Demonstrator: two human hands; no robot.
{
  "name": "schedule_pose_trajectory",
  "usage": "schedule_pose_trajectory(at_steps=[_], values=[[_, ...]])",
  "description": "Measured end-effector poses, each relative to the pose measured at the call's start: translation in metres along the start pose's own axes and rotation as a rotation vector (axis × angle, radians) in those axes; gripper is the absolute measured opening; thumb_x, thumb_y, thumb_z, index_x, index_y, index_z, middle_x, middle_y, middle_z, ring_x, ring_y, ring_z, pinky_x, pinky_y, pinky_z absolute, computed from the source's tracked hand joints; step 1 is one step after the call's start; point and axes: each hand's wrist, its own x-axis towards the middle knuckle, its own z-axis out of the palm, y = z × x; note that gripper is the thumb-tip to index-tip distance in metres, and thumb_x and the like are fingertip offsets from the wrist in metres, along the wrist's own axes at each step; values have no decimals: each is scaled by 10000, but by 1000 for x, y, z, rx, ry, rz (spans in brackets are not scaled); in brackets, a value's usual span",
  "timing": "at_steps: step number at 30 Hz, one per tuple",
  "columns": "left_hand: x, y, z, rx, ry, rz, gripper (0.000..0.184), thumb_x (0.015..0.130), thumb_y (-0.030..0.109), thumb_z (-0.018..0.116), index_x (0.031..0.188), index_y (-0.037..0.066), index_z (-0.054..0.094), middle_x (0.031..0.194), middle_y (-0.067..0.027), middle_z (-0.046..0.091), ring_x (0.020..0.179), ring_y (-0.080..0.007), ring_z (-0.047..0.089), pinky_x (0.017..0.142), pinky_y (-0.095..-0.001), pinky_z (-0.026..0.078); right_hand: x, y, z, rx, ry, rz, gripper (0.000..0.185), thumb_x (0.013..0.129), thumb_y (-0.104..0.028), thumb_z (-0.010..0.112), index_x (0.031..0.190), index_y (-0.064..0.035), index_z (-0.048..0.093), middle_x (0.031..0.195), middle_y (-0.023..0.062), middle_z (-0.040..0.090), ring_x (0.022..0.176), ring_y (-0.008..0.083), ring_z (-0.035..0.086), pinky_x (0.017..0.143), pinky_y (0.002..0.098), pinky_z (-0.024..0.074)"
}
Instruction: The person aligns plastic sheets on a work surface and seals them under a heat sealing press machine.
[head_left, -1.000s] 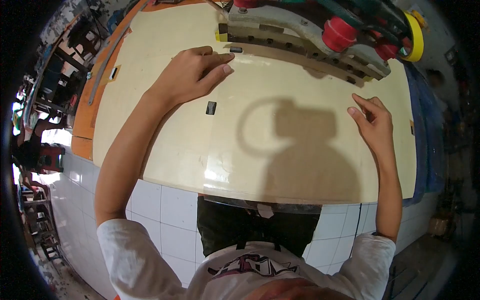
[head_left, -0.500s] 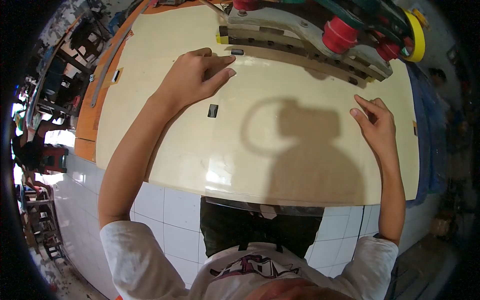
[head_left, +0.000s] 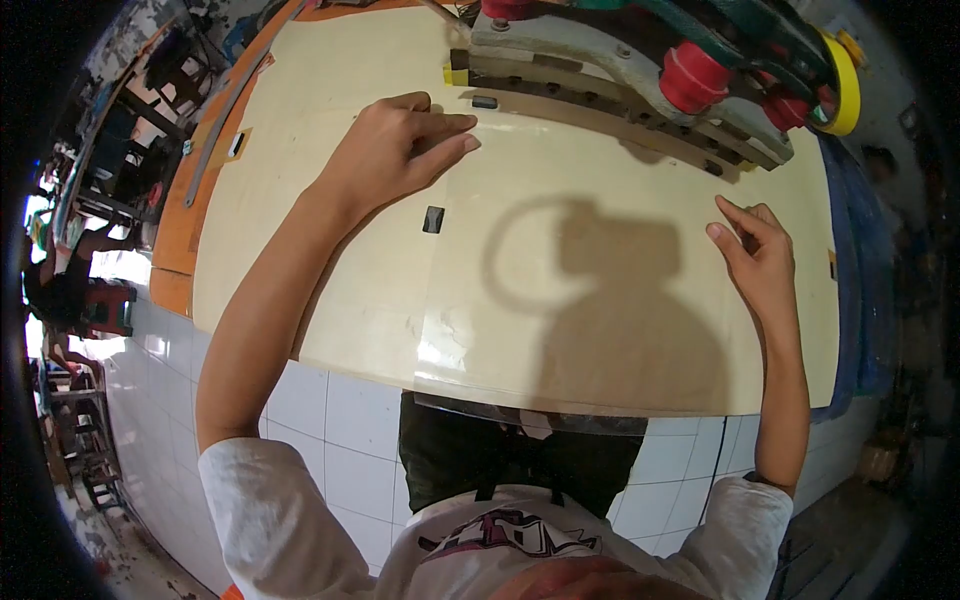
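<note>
My left hand (head_left: 398,148) lies on the cream board (head_left: 300,80), its index finger and thumb stretched forward and apart, the other fingers curled under. Its index fingertip is just below a small black block (head_left: 485,102). Another black block (head_left: 433,219) sits below that hand, not touching it. Toward the board's right side, my right hand (head_left: 758,245) is held with thumb and index finger apart and nothing visible between them. A third black piece (head_left: 712,168) is just above its index fingertip. I cannot tell whether the right fingertips touch the board.
Along the far edge stands a long grey metal bar (head_left: 620,85) with red knobs (head_left: 693,78), dark green arms and a yellow ring (head_left: 840,85). A metal strip (head_left: 228,105) lies on the orange wooden edge at left. Blue sheeting (head_left: 862,290) hangs at right. My shadow falls across the board.
The bar and the black blocks appear slightly farther right in view. Both hands have shifted only slightly and keep nearly the same pose.
</note>
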Motion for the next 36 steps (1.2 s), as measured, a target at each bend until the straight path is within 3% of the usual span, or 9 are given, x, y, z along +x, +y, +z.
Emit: schedule_pose_trajectory(at_steps=[14, 17, 20, 22, 32, 36], values=[[0, 0, 3, -37, 41, 26, 269, 881, 216, 708, 1055, 13, 742, 692, -145, 597, 610, -228, 570, 579, -358, 469, 0, -1, -2, -13, -2, -12, 392, 829, -261, 769, 1159, -58, 714, 709, 38, 488, 620, 131, 448, 582, 288, 382], [1, 4, 0, 21, 32, -5, 271, 874, 288, 699, 989, 53, 771, 707, -126, 662, 645, -239, 617, 628, -354, 523, 1, -1, -2, -12, -6, -4, 396, 831, -277, 766, 1153, -53, 715, 706, 41, 490, 629, 137, 456, 589, 294, 389], [0, 1, 1, 13, 39, -31, 274, 870, 290, 703, 988, 53, 771, 701, -134, 650, 612, -242, 599, 614, -354, 516, 1, 0, -2, -13, -9, -8, 395, 832, -283, 764, 1149, -53, 717, 707, 43, 491, 634, 141, 461, 595, 297, 395], [0, -2, 2, -20, 25, -3, 277, 879, 220, 706, 1051, 6, 740, 683, -143, 591, 610, -230, 582, 568, -355, 464, 1, 0, -1, -14, -8, -12, 392, 833, -281, 764, 1149, -54, 717, 708, 44, 492, 635, 142, 462, 597, 298, 397], [-1, 2, 1, -22, 28, 9, 279, 889, 221, 695, 1060, 4, 732, 710, -144, 586, 601, -239, 569, 562, -359, 459, 0, 1, 1, -4, 4, 6, 389, 825, -286, 771, 1147, -73, 722, 713, 44, 508, 628, 141, 464, 600, 295, 405], [1, 9, 0, -31, 11, 4, 277, 898, 201, 691, 1074, -9, 726, 690, -111, 526, 598, -186, 517, 559, -330, 430, -1, 4, -4, -35, -16, 12, 398, 823, -349, 760, 1135, -104, 732, 730, 51, 537, 636, 169, 504, 615, 314, 426]])
